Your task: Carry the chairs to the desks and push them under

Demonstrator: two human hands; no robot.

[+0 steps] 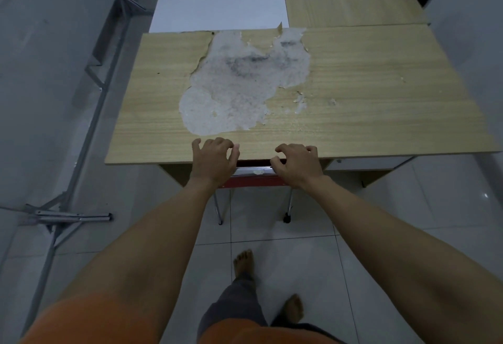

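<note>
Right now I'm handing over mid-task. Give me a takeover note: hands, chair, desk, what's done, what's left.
Left hand: palm on the chair's top rail, fingers loosely curled over the desk edge, not wrapped round anything.
Right hand: same, on the rail's other end.
Chair: red back against the desk's near edge, seat hidden under the top, rear legs on the floor.
Desk: wood top, veneer peeled in the middle.
Done: this chair looks pushed under.
Left: let go; I can't make out any further chairs.
</note>
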